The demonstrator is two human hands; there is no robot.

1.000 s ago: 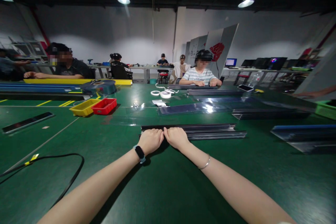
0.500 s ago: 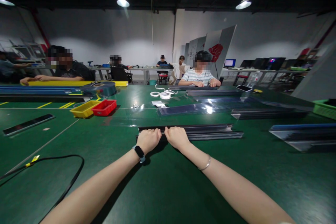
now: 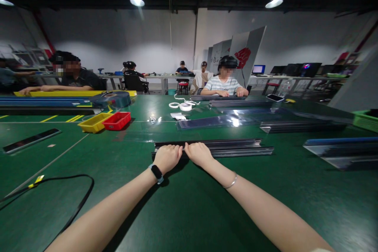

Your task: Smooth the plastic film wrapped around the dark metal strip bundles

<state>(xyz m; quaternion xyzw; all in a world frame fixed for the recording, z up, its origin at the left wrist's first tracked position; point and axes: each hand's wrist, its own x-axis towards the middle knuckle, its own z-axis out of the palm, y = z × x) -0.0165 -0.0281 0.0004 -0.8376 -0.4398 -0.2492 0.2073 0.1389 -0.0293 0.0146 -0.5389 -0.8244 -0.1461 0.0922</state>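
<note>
A long dark channel profile [image 3: 239,152] lies crosswise on the green table in front of me, its open side facing up. My left hand [image 3: 168,158] is closed over the near edge of the profile towards its left end. Close beside it, with the thumbs almost meeting, my right hand [image 3: 198,154] is closed on the same edge. The fingertips of both hands are hidden behind the knuckles. Beyond the profile lies a clear plastic strip [image 3: 203,122].
Yellow [image 3: 94,122] and red [image 3: 117,121] bins stand left of centre. A phone [image 3: 32,140] and a black cable [image 3: 79,204] lie at left. More dark profiles [image 3: 304,127] and a blue-edged profile [image 3: 342,153] are at right. A co-worker [image 3: 226,82] sits opposite; tape rolls [image 3: 185,106] lie nearer.
My hands stay on the dark profile with hardly any shift. At the far left, a co-worker's yellow profile has slid a little to the left.
</note>
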